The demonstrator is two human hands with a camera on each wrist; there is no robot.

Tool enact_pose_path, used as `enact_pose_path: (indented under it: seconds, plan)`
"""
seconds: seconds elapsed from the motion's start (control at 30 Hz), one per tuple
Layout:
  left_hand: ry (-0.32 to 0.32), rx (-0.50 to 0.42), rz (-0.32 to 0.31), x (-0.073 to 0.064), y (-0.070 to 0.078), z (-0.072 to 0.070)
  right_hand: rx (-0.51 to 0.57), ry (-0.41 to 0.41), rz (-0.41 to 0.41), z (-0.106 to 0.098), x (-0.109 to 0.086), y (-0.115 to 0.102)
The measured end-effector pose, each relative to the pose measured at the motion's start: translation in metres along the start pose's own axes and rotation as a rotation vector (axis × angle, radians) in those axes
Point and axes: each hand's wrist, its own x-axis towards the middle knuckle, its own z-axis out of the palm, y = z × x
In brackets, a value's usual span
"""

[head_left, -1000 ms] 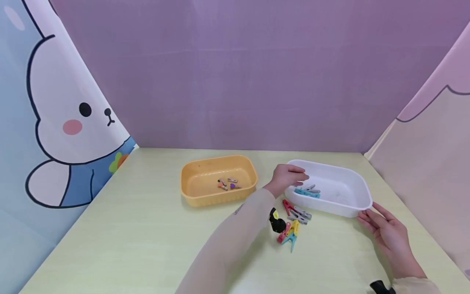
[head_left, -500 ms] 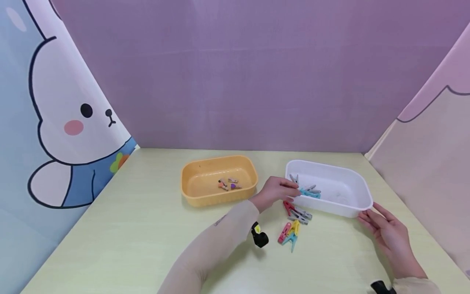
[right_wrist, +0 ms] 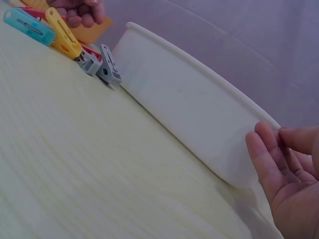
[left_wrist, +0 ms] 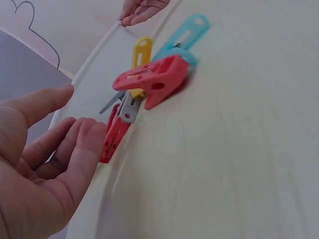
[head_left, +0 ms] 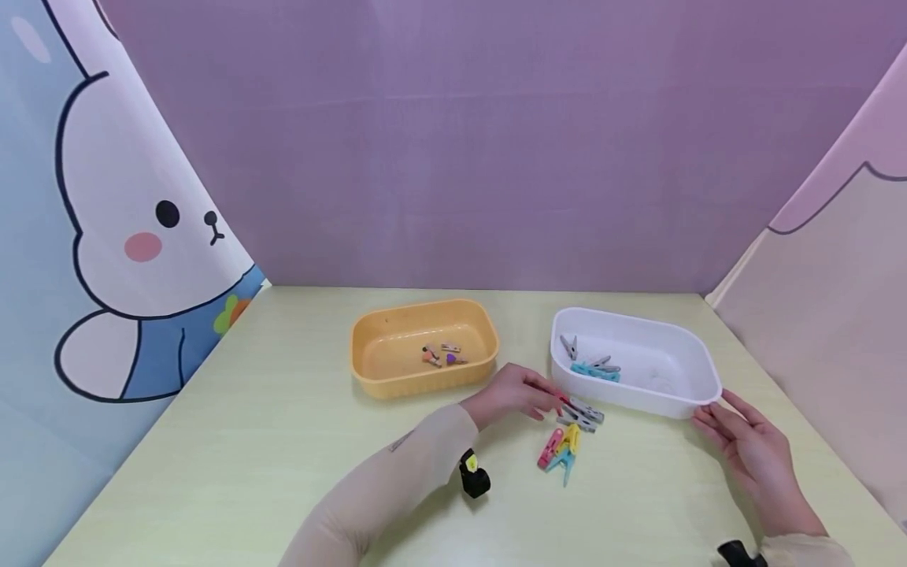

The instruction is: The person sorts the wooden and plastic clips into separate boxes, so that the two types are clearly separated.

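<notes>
My left hand [head_left: 516, 391] is low over the table at the red clothespin [left_wrist: 115, 137], thumb and fingers apart, fingertips right at it. Grey clothespins [head_left: 585, 409] lie against the red one. Nearer the front, a pink clothespin [head_left: 549, 449], a yellow clothespin [head_left: 570, 439] and a blue clothespin [head_left: 564, 465] form a small cluster. At the right, my right hand [head_left: 751, 453] holds the near right corner of a white basin [right_wrist: 184, 104], thumb at the rim and fingers against the outer wall. Inside the basin are blue clothespins [head_left: 597, 372] and a grey clothespin [head_left: 570, 346].
An orange-yellow basin [head_left: 414, 387] stands left of the white one, with several tiny decorated clips [head_left: 449, 359] in it. A purple backdrop [head_left: 453, 157] rises behind the table [head_left: 248, 441]. A black wrist camera [head_left: 474, 475] hangs under the left sleeve.
The left hand let go of a grey clothespin inside the white basin, then came back leftward and down to the red clothespin on the table. The right hand stays on the basin's corner.
</notes>
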Motion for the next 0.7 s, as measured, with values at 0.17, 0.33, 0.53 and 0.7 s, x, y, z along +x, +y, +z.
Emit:
enact_pose_path:
  seconds: [0.17, 0.33, 0.53, 0.7]
  plan:
    - [0.002, 0.087, -0.065, -0.01, -0.005, -0.002, 0.001, -0.01, 0.0, 0.001, 0.001, 0.0]
    - [-0.041, 0.14, -0.088, -0.02, -0.01, -0.004, 0.012, -0.012, 0.001, 0.001, -0.001, 0.0]
    - [-0.079, 0.184, -0.101, -0.027, -0.011, -0.002, 0.022, -0.012, 0.0, 0.0, -0.002, 0.001]
    - [-0.102, 0.243, -0.111, -0.029, -0.01, 0.003, 0.022, -0.007, -0.003, 0.0, -0.002, 0.001]
